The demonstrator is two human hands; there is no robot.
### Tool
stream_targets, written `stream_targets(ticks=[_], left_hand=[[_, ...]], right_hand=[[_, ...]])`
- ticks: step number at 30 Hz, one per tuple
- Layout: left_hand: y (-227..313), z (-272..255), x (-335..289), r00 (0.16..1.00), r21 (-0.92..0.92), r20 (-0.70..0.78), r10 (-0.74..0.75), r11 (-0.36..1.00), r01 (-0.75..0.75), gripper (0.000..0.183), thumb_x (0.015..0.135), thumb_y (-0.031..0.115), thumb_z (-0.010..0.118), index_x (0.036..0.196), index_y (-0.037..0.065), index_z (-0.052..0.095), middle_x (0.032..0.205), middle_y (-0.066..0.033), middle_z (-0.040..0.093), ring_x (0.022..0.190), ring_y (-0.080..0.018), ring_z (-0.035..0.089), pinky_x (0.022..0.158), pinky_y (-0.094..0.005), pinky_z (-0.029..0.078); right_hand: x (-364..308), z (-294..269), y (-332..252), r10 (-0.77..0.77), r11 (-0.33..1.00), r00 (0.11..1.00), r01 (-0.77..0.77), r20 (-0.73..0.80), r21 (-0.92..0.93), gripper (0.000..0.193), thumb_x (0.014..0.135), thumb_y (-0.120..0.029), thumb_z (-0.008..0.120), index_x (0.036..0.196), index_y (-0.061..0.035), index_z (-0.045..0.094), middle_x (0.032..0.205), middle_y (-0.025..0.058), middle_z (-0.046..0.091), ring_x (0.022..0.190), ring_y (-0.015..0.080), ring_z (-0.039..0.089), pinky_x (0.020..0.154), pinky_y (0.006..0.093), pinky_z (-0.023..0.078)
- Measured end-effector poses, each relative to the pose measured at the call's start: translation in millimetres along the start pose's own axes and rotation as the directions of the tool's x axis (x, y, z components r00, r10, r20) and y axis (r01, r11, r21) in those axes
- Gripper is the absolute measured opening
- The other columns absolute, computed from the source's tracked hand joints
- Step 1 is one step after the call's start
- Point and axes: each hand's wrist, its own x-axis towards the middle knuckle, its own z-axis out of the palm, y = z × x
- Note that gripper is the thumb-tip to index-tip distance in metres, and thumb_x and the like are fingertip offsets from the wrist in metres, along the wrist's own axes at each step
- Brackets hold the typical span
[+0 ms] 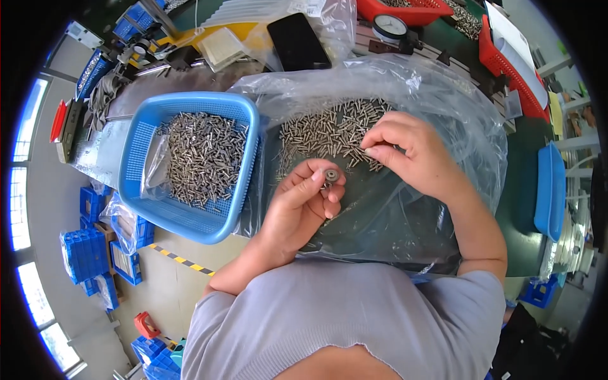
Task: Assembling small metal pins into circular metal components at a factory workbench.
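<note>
My left hand (308, 190) is closed around a small round metal part (330, 175) with a hole in its face, pinched between thumb and fingers. Other small metal bits may be in that palm; I cannot make them out. To the right, my right hand (405, 149) has thumb and forefinger pressed together at the edge of a spread of small metal pins (329, 133). Whatever sits between those fingertips is too small to name. The pins lie on clear plastic sheeting (456, 120) over the dark green table.
A blue basket (218, 235) on the left holds many similar metal pins and a clear bag (155, 168). Behind the sheeting are a black phone (298, 42), a dial gauge (389, 27) and red baskets (506, 66). A blue tray (550, 190) stands far right.
</note>
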Motion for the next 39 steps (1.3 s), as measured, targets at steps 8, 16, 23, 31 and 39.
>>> stream_targets(ticks=[8, 16, 23, 31, 39], left_hand=[[-3, -2, 0, 1.000, -0.049, 0.019, -0.011, 0.999, 0.012, 0.021, 0.095, 0.017, 0.052, 0.109, 0.002, 0.054, 0.100, -0.0120, 0.053, 0.078, -0.0147, 0.049, 0.061, -0.0243, 0.040], [-3, 0, -2, 1.000, -0.035, 0.001, -0.012, 0.999, 0.012, 0.020, 0.095, 0.018, 0.053, 0.108, 0.003, 0.054, 0.100, -0.0111, 0.054, 0.077, -0.0136, 0.049, 0.061, -0.0240, 0.040], [0, 2, -3, 0.998, 0.018, -0.006, -0.069, 0.997, 0.069, 0.017, 0.095, 0.020, 0.056, 0.102, 0.004, 0.055, 0.093, -0.0072, 0.060, 0.073, -0.0103, 0.053, 0.061, -0.0245, 0.043], [-1, 4, -3, 0.994, 0.021, -0.053, -0.091, 0.995, 0.093, 0.018, 0.094, 0.020, 0.058, 0.102, 0.004, 0.056, 0.090, -0.0056, 0.060, 0.071, -0.0096, 0.052, 0.059, -0.0243, 0.042], [0, 2, -2, 0.992, 0.009, 0.038, -0.121, 0.993, 0.121, 0.019, 0.094, 0.021, 0.059, 0.101, 0.004, 0.057, 0.086, -0.0045, 0.059, 0.069, -0.0089, 0.049, 0.056, -0.0240, 0.040]], right_hand=[[-7, 19, 11, -0.120, 0.973, 0.985, 0.141, 0.120, -0.182, 0.013, 0.069, -0.005, 0.070, 0.080, -0.0067, 0.064, 0.081, 0.0058, 0.057, 0.083, 0.0261, 0.056, 0.072, 0.0373, 0.048], [-5, 19, 12, -0.150, 0.972, 0.980, 0.170, 0.128, -0.164, 0.014, 0.070, -0.005, 0.071, 0.081, -0.0048, 0.062, 0.082, 0.0062, 0.054, 0.082, 0.0237, 0.056, 0.072, 0.0334, 0.046], [-5, 21, -6, 0.097, 0.861, 0.971, -0.193, 0.221, 0.471, 0.009, 0.082, -0.008, 0.069, 0.083, -0.0026, 0.062, 0.082, 0.0020, 0.057, 0.075, 0.0119, 0.054, 0.068, 0.0253, 0.043], [-4, 25, -10, 0.100, 0.858, 0.966, -0.204, 0.236, 0.471, 0.010, 0.083, -0.011, 0.069, 0.086, -0.0023, 0.064, 0.082, 0.0028, 0.057, 0.074, 0.0103, 0.057, 0.069, 0.0241, 0.046], [-5, 32, -11, -0.030, 0.908, 0.991, -0.028, 0.130, 0.417, 0.017, 0.075, -0.008, 0.074, 0.085, -0.0054, 0.062, 0.093, 0.0033, 0.055, 0.081, 0.0131, 0.054, 0.069, 0.0260, 0.043]])
